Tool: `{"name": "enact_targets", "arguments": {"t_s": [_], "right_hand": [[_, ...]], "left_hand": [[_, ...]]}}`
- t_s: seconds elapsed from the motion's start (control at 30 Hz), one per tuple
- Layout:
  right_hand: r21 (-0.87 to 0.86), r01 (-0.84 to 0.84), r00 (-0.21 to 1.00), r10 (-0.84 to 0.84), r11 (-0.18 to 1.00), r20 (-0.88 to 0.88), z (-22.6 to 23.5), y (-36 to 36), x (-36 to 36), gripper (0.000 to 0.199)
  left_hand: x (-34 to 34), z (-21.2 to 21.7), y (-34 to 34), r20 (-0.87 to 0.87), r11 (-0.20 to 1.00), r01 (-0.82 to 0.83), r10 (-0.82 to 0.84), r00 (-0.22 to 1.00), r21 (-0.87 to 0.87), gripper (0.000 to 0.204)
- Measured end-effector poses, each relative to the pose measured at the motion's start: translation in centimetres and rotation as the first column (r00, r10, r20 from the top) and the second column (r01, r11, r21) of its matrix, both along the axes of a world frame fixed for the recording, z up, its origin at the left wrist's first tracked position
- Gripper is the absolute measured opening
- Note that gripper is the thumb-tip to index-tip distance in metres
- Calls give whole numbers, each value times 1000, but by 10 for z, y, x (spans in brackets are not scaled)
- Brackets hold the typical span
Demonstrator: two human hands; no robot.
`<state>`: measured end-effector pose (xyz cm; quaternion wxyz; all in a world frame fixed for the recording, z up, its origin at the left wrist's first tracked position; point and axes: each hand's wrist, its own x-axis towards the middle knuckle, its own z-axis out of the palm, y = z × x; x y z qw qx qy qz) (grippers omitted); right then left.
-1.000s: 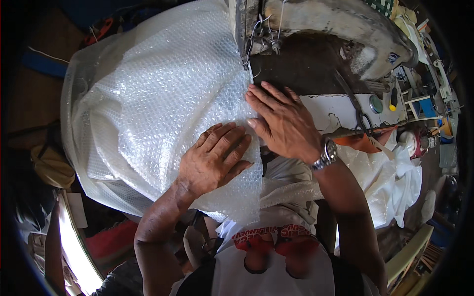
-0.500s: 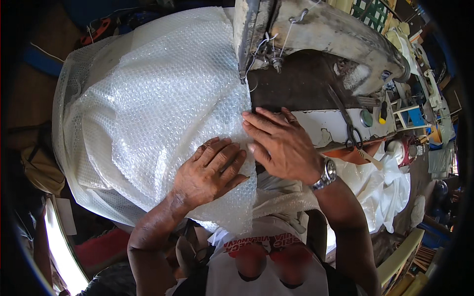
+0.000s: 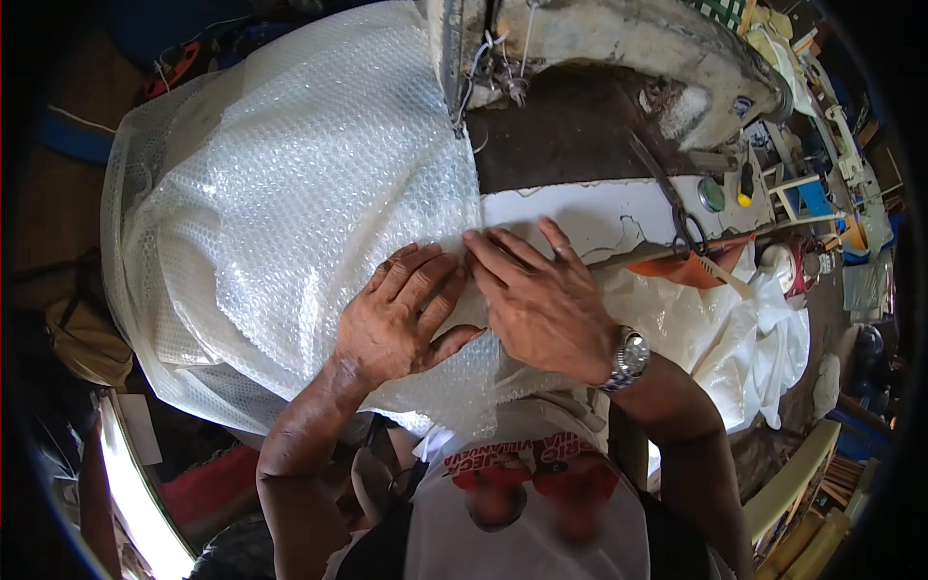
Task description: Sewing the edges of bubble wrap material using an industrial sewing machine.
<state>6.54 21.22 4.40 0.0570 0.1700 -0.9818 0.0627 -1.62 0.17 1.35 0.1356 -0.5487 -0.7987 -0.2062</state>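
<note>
A large sheet of clear bubble wrap (image 3: 280, 174) spreads over the left side of the work surface, its right edge running up under the needle of an old, worn sewing machine (image 3: 619, 43). My left hand (image 3: 396, 314) lies palm down on the wrap, fingers stretched out and thumb spread toward the right. Beside it, my right hand (image 3: 541, 304), with a metal wristwatch (image 3: 630, 358), rests its fingertips at the wrap's right edge, fingers extended. The two hands' index fingertips are close together. What lies beneath the palms is hidden.
Right of the hands, dark scissors (image 3: 677, 203) lie on the white, chipped tabletop (image 3: 570, 215), near a small round tin (image 3: 710, 194) and a yellow-tipped screwdriver (image 3: 745, 184). White plastic sheeting (image 3: 715, 338) hangs at the right. A brown bag (image 3: 89, 338) sits at far left.
My right hand has drawn back from the needle, toward me, baring more white tabletop. My left hand stays flat on the wrap. The whole view has shifted slightly.
</note>
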Motion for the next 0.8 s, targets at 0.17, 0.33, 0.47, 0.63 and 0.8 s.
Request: {"name": "enact_targets", "arguments": {"t_s": [0.17,0.33,0.47,0.63,0.8], "right_hand": [[144,26,996,-37,989,76,-2,-17,4,47],[1,-26,998,27,1000,-55,-20,3,22,44],[173,4,995,14,985,-102,-21,-14,37,41],[-41,40,992,-44,998,-115,-33,-1,22,30],[-376,-42,968,-55,925,-245,-56,45,63,32]], "left_hand": [[7,-4,-6,-20,999,-33,33,999,1,56],[6,-4,-3,-53,1000,-25,25,998,-3,52],[10,-2,-6,-37,1000,7,-8,999,-22,50],[12,-9,0,-79,999,-15,12,997,-37,41],[24,-10,9,-73,998,-67,68,995,14,38]]}}
